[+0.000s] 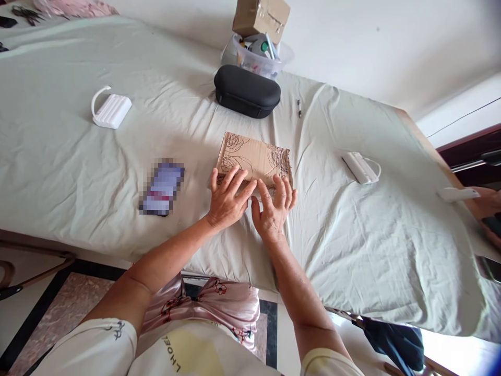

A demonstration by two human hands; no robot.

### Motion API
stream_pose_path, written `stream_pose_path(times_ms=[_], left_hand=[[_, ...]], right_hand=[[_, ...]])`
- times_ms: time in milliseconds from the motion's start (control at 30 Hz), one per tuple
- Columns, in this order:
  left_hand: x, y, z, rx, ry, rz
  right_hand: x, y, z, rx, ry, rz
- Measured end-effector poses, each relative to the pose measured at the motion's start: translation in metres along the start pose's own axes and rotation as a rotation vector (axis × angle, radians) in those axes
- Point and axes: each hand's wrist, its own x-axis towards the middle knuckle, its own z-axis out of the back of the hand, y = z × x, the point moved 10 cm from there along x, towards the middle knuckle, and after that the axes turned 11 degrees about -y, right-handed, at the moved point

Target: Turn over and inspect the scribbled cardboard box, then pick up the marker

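Cardboard sheet (256, 156), flower outlines drawn on it, mid cloth-covered tabletop (78, 172). Left hand (227, 201) and right hand (274, 209) flat on its near edge, fingers spread, gripping nothing. Shirt (195, 350) print reads "LHOE", rest hidden.

Left hand (228, 202) and right hand (274, 210) stretched forward side by side — palms down, fingers spread flat, thumbs close together.

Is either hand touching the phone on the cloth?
No: the left hand and right hand both rest on the near edge of the cardboard, and the phone lies apart to their left.
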Motion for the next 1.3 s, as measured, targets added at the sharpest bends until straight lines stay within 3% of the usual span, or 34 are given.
stream_pose_path(times_ms=[200, 433, 700, 967, 1300], left_hand=[[0.001, 0.009, -0.002, -0.028, 0.031, 0.041], [0.004, 0.036, 0.013, -0.038, -0.075, 0.118], [0.009, 0.064, 0.033, 0.002, -0.226, 0.249], [0.009, 0.072, 0.030, -0.109, -0.203, 0.330], [-0.015, 0.098, 0.002, -0.104, -0.131, 0.472]], right_hand=[[-0.004, -0.007, -0.005, 0.036, 0.036, -0.036], [0.005, -0.036, 0.012, 0.132, -0.169, -0.093], [0.007, -0.071, 0.024, 0.229, -0.271, -0.271], [0.000, -0.087, 0.013, 0.359, -0.223, -0.503], [-0.011, -0.099, -0.018, 0.252, 0.069, -0.560]])
